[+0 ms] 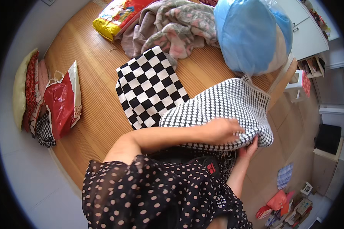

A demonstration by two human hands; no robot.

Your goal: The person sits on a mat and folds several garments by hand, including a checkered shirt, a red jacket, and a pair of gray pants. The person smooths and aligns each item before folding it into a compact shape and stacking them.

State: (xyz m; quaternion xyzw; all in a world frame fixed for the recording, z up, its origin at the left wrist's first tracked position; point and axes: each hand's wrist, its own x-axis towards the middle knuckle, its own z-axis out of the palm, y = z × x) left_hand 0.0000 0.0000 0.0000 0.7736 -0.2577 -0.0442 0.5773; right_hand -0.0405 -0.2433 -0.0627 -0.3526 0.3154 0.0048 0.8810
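Observation:
A houndstooth cloth in black and white lies slanted across the near edge of the wooden surface, partly over my lap. My left hand rests on top of it near its right end, fingers bent and smeared by motion. Below, my right hand is closed on the cloth's near right edge, thumb on top and the other fingers hidden beneath. Just left of it lies a checkered cloth in large black and white squares, one side folded; the houndstooth cloth overlaps its lower right corner.
Across the far side lie a red-and-yellow package, a crumpled grey-pink blanket and a bulging light-blue bag. At left, a red plastic bag leans by stacked cushions. Tiled floor drops away at right, with a white-and-red box.

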